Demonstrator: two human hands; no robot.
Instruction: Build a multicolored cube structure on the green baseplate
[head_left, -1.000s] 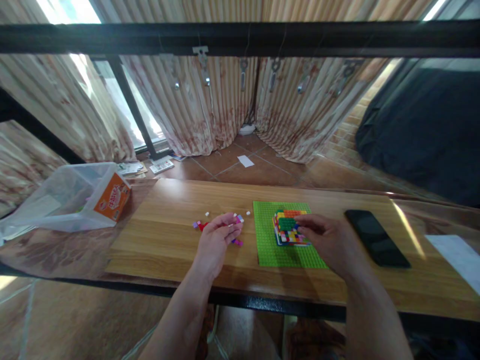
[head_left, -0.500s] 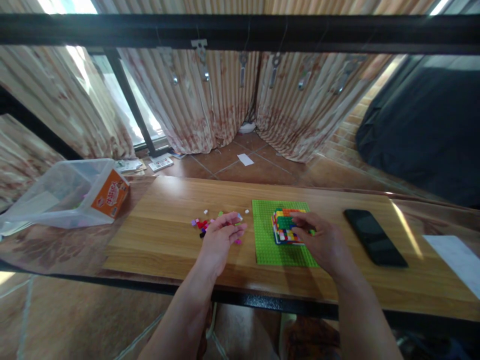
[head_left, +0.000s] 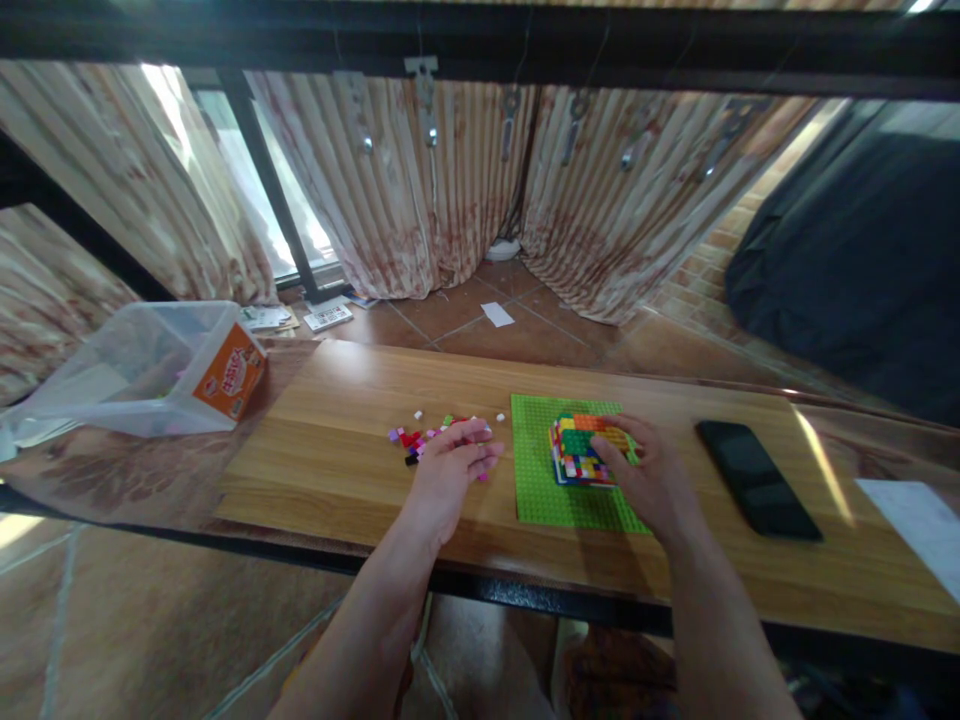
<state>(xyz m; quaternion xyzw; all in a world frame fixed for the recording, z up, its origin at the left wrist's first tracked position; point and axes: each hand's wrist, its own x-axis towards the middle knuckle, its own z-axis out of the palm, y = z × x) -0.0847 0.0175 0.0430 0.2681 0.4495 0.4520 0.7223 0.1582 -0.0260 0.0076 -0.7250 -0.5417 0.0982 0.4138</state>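
My left hand (head_left: 448, 475) hovers at the right side of a pile of small loose toy bricks (head_left: 411, 438), fingers stretched out and slightly apart, with nothing visible in it. Part of the pile is hidden under it. A low multicoloured brick structure (head_left: 577, 445) stands on a green studded baseplate (head_left: 532, 490). Over its right side lies my right hand (head_left: 655, 475), thumb and fingers apart. The thumb tip is at the green bricks on top, and the fingers reach over the yellow and orange ones. Whether the fingertips press on it is too small to tell.
A black phone (head_left: 757, 480) lies right of the baseplate on the wooden board (head_left: 300, 470). Farther right is a white paper sheet (head_left: 911, 520). At the far left stands a clear plastic bin (head_left: 165, 415) with an orange label. A dark bar (head_left: 480, 45) crosses above.
My right hand's thumb has shifted up and its fingers have spread farther toward the structure's right side. My left hand stays over the loose bricks. The whole view has tilted slightly.
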